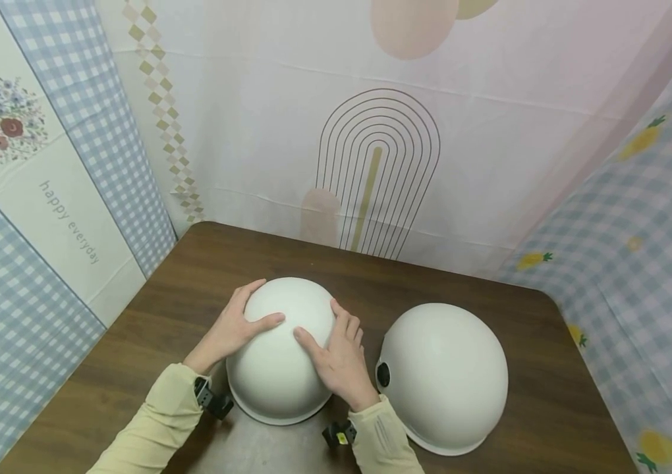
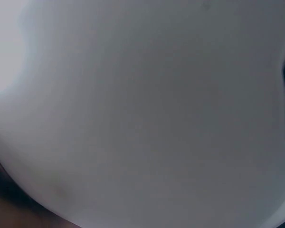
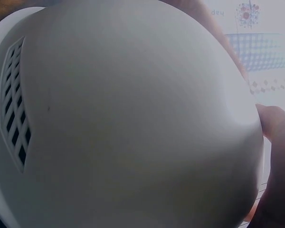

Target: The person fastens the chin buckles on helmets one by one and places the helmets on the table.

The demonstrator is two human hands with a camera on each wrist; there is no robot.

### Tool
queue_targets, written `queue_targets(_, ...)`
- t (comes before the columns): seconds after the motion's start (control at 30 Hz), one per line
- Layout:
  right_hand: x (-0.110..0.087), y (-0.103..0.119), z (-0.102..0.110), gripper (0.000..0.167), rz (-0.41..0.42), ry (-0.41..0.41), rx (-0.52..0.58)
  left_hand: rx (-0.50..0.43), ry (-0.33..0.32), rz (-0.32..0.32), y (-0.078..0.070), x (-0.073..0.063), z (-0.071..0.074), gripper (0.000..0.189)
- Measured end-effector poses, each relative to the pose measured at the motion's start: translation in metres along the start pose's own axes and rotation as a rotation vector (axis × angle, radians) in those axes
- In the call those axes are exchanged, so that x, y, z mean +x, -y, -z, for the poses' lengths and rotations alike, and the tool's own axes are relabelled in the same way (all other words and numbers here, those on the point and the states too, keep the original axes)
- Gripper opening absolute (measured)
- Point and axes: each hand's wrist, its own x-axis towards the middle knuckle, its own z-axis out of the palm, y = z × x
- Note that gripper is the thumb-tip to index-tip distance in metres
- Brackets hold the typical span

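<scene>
A smooth white dome-shaped helmet [image 1: 279, 382] rests crown up at the table's near middle. My left hand [image 1: 223, 336] grips its left side, thumb lying across the crown and fingers round the far left edge. On the other side my right hand [image 1: 344, 365] holds the dome, with its thumb on top and fingers along the right flank. The white shell [image 2: 152, 114] fills the left wrist view. In the right wrist view a lattice vent [image 3: 14, 104] shows on the shell, and the right thumb [image 3: 275, 126] touches its edge. The helmet's inside is hidden.
A second white helmet [image 1: 448, 368], with a black round fitting [image 1: 383, 374] on its left side, sits just right of my right hand. A grey surface [image 1: 271, 451] lies in front of the held helmet. Patterned cloths [image 1: 253, 131] hang around the dark wood table [image 1: 146, 329].
</scene>
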Motion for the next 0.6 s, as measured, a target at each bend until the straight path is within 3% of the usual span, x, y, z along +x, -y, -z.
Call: queue_targets(0.6, -0.0031, 0.0027, -0.0007, 0.099, -0.039, 0.014, 0.016, 0.022, 0.021, 0.016, -0.0015, -0.0012, 0.0017, 0.085)
